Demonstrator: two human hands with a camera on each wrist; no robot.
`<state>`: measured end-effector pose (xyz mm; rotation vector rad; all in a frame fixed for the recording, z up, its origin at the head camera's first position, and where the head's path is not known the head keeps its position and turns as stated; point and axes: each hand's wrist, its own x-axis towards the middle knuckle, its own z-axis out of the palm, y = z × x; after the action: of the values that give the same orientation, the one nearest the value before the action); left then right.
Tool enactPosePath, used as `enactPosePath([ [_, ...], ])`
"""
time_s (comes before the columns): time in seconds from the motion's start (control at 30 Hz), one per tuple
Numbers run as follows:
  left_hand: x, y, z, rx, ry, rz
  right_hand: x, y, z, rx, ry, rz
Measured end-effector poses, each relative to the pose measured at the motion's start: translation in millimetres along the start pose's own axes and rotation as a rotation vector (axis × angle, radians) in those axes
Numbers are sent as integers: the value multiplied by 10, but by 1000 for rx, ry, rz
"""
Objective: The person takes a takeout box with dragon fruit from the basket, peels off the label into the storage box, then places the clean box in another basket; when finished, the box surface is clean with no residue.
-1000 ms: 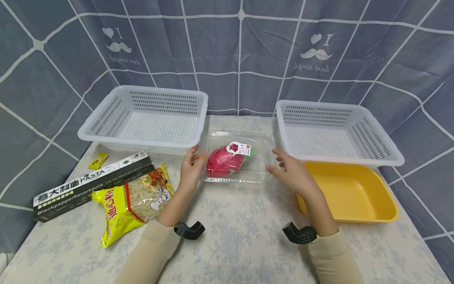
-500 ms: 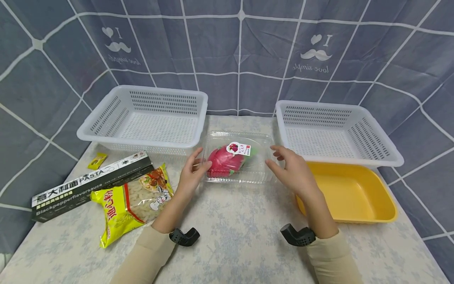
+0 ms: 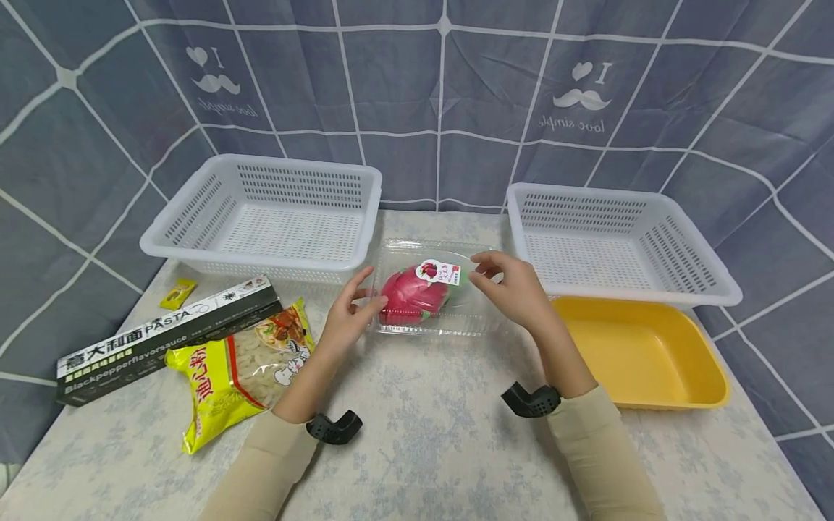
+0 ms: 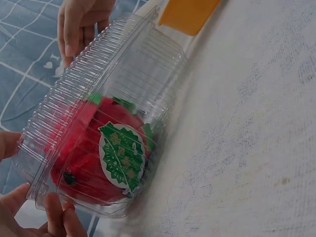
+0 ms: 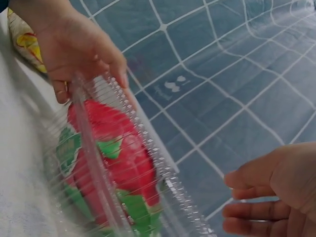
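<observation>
A clear plastic clamshell box [image 3: 465, 310] lies closed on the table, ribbed along its edges. Inside is a red dragon fruit [image 3: 409, 295] with green tips, and a white label [image 3: 440, 273] is stuck on the lid. My left hand [image 3: 347, 315] grips the box's left end, thumb on one side of the rim and fingers on the other, as the left wrist view shows. Over the right part of the lid hovers my right hand [image 3: 511, 288], fingers loosely bent and holding nothing. In the right wrist view a gap separates the right hand [image 5: 284, 192] from the box.
White perforated baskets stand at back left [image 3: 287, 231] and back right [image 3: 580, 253]. A yellow basin [image 3: 641, 354] sits at the right. On the left lie a black pasta box [image 3: 163, 340], a yellow bag of pasta [image 3: 247, 369] and a small yellow packet [image 3: 178, 294].
My left hand has taken hold of the box's left end. My right hand has moved left and up from beside the right end to above the lid. The box has stayed in place.
</observation>
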<state>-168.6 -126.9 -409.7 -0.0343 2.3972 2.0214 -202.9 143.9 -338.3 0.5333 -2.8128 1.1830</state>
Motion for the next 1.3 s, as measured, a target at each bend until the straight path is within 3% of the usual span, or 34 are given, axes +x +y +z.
enactPosePath([
  [0.27, 44, 27, 19, -5, 32, -51, 241, 38, 105, 7, -40, -18],
  [0.77, 193, 58, 63, -13, 48, -49, 467, 122, 208, -80, -55, -26],
  [1.1, 241, 26, 78, 54, 58, 53, 486, 128, 233, -86, -38, -37],
  [1.3, 252, -5, 102, 51, 80, 62, 487, 116, 232, -86, -41, -33],
])
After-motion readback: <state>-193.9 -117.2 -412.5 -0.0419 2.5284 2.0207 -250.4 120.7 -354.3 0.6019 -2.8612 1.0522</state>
